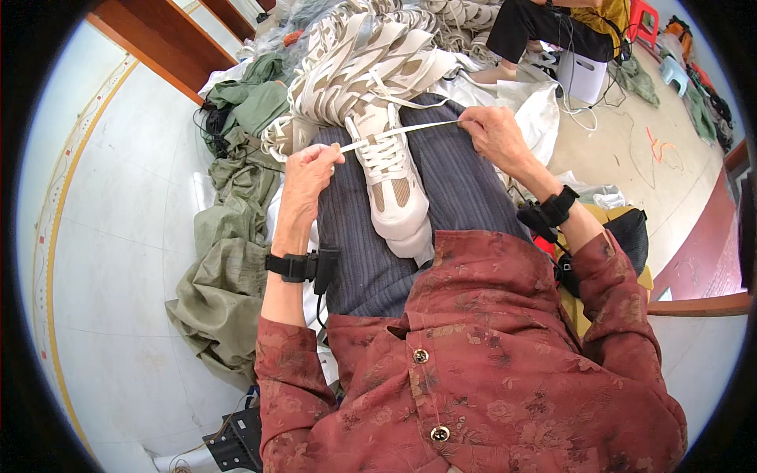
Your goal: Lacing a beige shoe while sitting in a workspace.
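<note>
A white and beige sneaker (388,177) rests on my lap between my thighs, its toe pointing toward me. White shoelace (414,128) runs across its upper part, stretched nearly straight between my two hands. My left hand (310,175) pinches one part of the lace to the left of the shoe, fingers closed. To the right and a little higher, my right hand (494,138) is closed on the lace's other side. More lace lies threaded in crossed rows down the shoe's front. Neither hand touches the shoe body.
A large heap of similar sneakers (355,67) lies just beyond my knees. Green cloth (225,260) is bunched along my left side. At the far right, another person's dark-trousered leg (516,31) is beside a white box (582,76), with cables and a blue stool (674,72) nearby.
</note>
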`<act>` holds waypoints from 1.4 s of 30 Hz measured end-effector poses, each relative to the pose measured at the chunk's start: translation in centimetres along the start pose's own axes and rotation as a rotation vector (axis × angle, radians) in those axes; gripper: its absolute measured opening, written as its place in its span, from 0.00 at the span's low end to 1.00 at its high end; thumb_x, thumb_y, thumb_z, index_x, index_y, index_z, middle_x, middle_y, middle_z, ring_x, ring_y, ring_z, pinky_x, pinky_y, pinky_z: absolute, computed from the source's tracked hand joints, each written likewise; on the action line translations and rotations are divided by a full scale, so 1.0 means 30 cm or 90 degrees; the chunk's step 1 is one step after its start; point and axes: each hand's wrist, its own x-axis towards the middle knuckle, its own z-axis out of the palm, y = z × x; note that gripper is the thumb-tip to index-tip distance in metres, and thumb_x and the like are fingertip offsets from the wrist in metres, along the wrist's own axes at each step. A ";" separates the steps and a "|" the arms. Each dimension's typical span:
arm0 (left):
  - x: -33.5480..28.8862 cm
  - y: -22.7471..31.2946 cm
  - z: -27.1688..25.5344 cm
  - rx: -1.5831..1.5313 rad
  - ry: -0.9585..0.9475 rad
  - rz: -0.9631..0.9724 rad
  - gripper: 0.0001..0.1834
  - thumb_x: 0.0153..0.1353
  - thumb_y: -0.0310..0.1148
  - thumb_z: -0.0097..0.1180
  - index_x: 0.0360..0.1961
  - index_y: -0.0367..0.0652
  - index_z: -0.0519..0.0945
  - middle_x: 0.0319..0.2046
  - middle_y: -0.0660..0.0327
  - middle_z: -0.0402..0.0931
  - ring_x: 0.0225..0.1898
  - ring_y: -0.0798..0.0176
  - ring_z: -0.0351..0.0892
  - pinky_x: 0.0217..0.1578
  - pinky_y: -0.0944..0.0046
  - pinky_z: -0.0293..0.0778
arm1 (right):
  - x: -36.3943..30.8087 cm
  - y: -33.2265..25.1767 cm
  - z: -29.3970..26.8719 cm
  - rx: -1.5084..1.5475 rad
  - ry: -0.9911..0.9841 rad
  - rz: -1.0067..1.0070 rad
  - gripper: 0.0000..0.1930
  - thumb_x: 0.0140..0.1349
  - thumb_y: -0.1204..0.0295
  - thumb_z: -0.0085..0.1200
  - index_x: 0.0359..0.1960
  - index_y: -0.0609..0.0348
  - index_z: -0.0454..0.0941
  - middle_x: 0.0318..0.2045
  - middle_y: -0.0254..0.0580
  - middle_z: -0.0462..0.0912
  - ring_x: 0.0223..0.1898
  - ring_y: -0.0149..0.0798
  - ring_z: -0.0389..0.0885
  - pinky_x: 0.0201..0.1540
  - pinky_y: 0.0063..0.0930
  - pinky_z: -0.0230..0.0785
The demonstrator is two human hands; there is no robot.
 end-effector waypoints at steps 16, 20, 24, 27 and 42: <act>-0.032 -0.049 -0.052 -0.272 -0.018 -0.040 0.07 0.63 0.31 0.58 0.30 0.39 0.79 0.19 0.73 0.66 0.18 0.80 0.60 0.19 0.79 0.54 | 0.012 0.011 -0.026 0.518 0.043 0.268 0.12 0.67 0.66 0.53 0.44 0.61 0.79 0.36 0.40 0.84 0.35 0.31 0.84 0.33 0.22 0.75; -0.060 -0.078 -0.179 -0.465 -0.022 -0.080 0.04 0.64 0.27 0.55 0.31 0.40 0.74 0.25 0.68 0.69 0.21 0.78 0.64 0.20 0.80 0.60 | 0.030 0.057 -0.026 0.776 0.050 0.323 0.11 0.67 0.67 0.54 0.44 0.62 0.78 0.40 0.42 0.83 0.41 0.35 0.83 0.41 0.26 0.76; -0.171 -0.083 -0.422 -0.670 0.063 -0.074 0.06 0.64 0.24 0.53 0.41 0.36 0.73 0.34 0.59 0.75 0.33 0.70 0.75 0.25 0.75 0.73 | 0.065 0.122 -0.046 1.012 0.051 0.344 0.10 0.66 0.71 0.54 0.45 0.63 0.77 0.41 0.43 0.82 0.46 0.38 0.80 0.50 0.33 0.73; -0.276 -0.079 -0.600 -0.722 0.069 -0.037 0.07 0.64 0.22 0.52 0.44 0.36 0.73 0.37 0.55 0.76 0.37 0.66 0.78 0.27 0.72 0.75 | 0.075 0.191 -0.100 1.057 0.075 0.353 0.10 0.66 0.73 0.54 0.45 0.64 0.75 0.37 0.42 0.80 0.42 0.38 0.79 0.50 0.34 0.72; -0.748 -0.048 -1.081 -0.642 0.332 0.192 0.05 0.66 0.24 0.50 0.39 0.31 0.71 0.38 0.50 0.74 0.38 0.61 0.77 0.27 0.71 0.73 | -0.214 0.777 -0.464 0.899 0.397 0.539 0.06 0.70 0.74 0.46 0.45 0.62 0.70 0.20 0.27 0.61 0.18 0.24 0.54 0.19 0.19 0.49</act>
